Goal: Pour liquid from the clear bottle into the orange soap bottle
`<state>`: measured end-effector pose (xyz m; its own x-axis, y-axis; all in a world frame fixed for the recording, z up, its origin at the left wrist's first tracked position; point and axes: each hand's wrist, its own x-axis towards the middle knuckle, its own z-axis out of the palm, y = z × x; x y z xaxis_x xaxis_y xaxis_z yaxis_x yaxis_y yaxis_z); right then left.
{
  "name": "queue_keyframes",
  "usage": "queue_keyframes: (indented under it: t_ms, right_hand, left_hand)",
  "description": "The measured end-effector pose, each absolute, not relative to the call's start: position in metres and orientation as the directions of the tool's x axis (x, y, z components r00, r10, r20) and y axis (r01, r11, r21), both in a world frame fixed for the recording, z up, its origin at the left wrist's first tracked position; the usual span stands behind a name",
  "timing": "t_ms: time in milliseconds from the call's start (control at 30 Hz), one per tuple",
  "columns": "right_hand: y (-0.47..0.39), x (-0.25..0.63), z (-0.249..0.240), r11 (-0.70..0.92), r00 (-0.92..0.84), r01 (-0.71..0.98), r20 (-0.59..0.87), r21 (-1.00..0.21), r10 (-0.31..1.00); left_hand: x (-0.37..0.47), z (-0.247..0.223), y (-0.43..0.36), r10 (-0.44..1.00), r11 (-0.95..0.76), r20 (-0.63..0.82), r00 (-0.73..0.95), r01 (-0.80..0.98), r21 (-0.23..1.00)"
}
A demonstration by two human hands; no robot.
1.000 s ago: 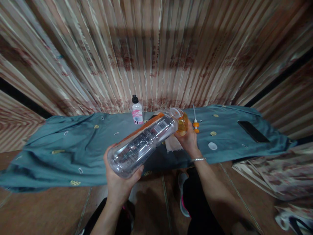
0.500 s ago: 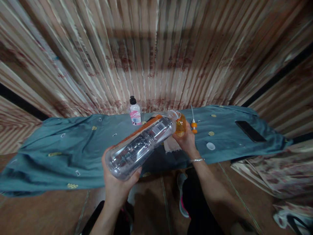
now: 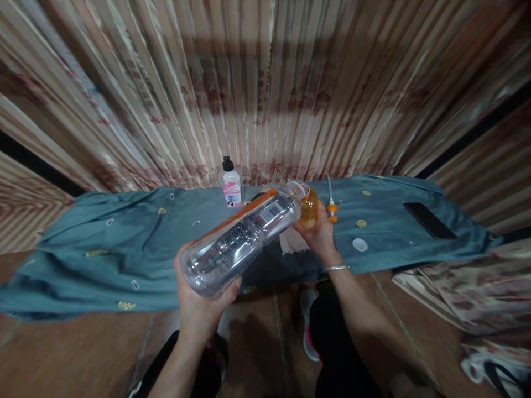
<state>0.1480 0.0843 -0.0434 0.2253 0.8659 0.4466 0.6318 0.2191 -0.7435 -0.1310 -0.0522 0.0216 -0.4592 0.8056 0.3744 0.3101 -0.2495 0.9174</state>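
Observation:
A large clear bottle (image 3: 244, 237) with an orange-edged label lies tilted in my left hand (image 3: 203, 304), whose fingers wrap its base. Its mouth points up and to the right, against the top of a smaller bottle (image 3: 309, 209) of amber liquid. My right hand (image 3: 321, 235) is closed around that amber bottle, just above the table. Where the two mouths meet is partly hidden. To the right of my right hand, an orange and white pump top (image 3: 332, 209) with a thin tube lies on the cloth.
On the teal cloth (image 3: 141, 243) stands a black-capped bottle (image 3: 231, 185) with a pink label. A white round cap (image 3: 360, 244) and a black phone (image 3: 429, 220) lie at the right. A pale cloth (image 3: 292, 242) is under my hands. Pleated curtains (image 3: 257, 94) hang behind.
The whole view has shifted slightly, with the table a little higher in the picture. Both hands keep their grip on the two bottles, which stay mouth to mouth.

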Motion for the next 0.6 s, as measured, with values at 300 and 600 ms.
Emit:
queue_keyframes:
  t_ms: [300, 600]
  right_hand:
    - [0.0856, 0.1479, -0.0444, 0.21, 0.245, 0.655, 0.466, -0.726, 0.85]
    - [0.0872, 0.148, -0.0447, 0.21, 0.236, 0.669, 0.472, -0.713, 0.849]
  left_hand:
    - [-0.1289, 0.0246, -0.0512, 0.795, -0.272, 0.398, -0.458, 0.318, 0.908]
    - [-0.1292, 0.021, -0.0498, 0.82, -0.246, 0.357, -0.448, 0.288, 0.926]
